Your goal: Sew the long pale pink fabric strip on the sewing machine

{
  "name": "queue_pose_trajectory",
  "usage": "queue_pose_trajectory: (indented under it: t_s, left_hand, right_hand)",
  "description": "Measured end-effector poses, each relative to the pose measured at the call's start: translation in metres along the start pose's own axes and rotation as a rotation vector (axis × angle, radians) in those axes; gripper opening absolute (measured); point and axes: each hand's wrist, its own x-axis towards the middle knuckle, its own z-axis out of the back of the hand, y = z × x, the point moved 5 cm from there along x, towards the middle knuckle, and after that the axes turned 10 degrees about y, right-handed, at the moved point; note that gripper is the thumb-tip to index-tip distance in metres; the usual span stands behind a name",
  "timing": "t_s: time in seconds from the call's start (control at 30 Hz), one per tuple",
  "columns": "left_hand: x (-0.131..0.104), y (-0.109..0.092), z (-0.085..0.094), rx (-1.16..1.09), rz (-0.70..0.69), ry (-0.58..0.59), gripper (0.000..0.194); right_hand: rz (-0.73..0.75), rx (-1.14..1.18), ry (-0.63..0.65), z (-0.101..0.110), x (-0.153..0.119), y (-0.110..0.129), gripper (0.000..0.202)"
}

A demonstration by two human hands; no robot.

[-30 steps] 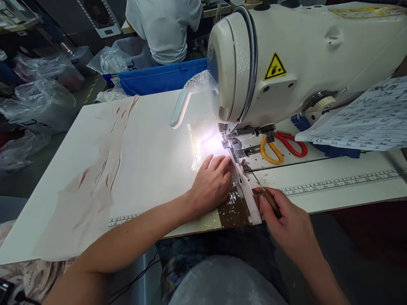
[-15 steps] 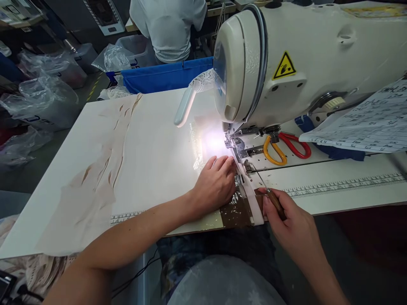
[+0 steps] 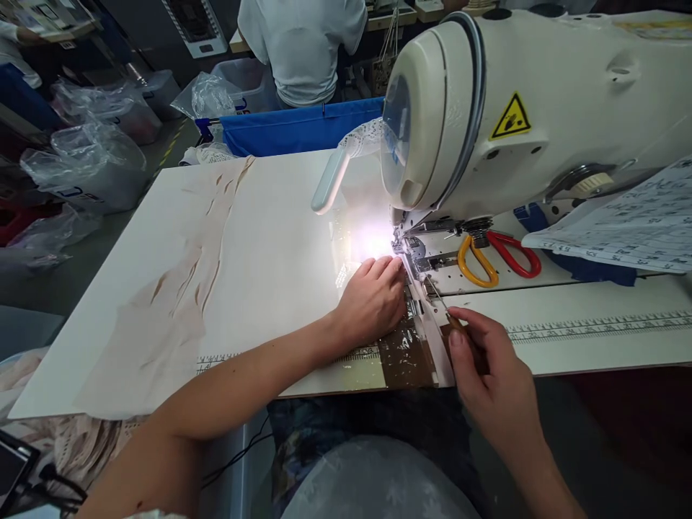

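My left hand rests palm down beside the sewing machine's needle area, its fingers bent and close together. Whatever lies under those fingertips is hidden. A narrow pale fabric strip runs from the presser foot towards the table's front edge, just right of that hand. In my right hand is an awl with a wooden handle and a thin metal shaft. The shaft points up and left, its tip close to the strip and a small metal guide. Brown tape covers the tabletop below my left hand.
Sheer pale fabric lies over the table's left side. Yellow-handled scissors and red-handled scissors sit by the machine head. A written paper sheet hangs at right. Beyond a blue cloth is a person.
The view has shifted, so the machine and table appear farther right. Against the machine, my right hand and the awl have moved slightly left. My left hand stays near the presser foot.
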Motion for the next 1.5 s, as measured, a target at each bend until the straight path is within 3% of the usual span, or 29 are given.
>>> queue_pose_trajectory:
  t_s: [0.2, 0.37, 0.87, 1.2, 1.37, 1.5]
  left_hand:
    - [0.005, 0.007, -0.001, -0.049, 0.061, 0.026, 0.026]
    - [0.004, 0.009, -0.002, -0.063, 0.045, 0.013, 0.024]
    - [0.005, 0.013, -0.002, -0.121, 0.071, -0.013, 0.025]
    - [0.009, 0.027, -0.004, -0.181, 0.104, -0.02, 0.029]
    - [0.008, 0.031, -0.001, -0.209, 0.104, -0.067, 0.03]
    - [-0.01, 0.027, 0.02, -0.227, 0.091, 0.035, 0.027]
  right_hand:
    - [0.266, -0.135, 0.016, -0.015, 0.015, 0.019, 0.018]
    - [0.387, -0.289, -0.017, -0.03, 0.021, 0.024, 0.017]
    - [0.402, -0.53, -0.115, -0.036, 0.029, 0.033, 0.022]
    - [0.36, -0.711, -0.16, -0.045, 0.035, 0.037, 0.027]
    - [0.372, -0.583, -0.16, -0.037, 0.023, 0.037, 0.025]
    - [0.404, -0.384, -0.089, -0.027, 0.007, 0.037, 0.025]
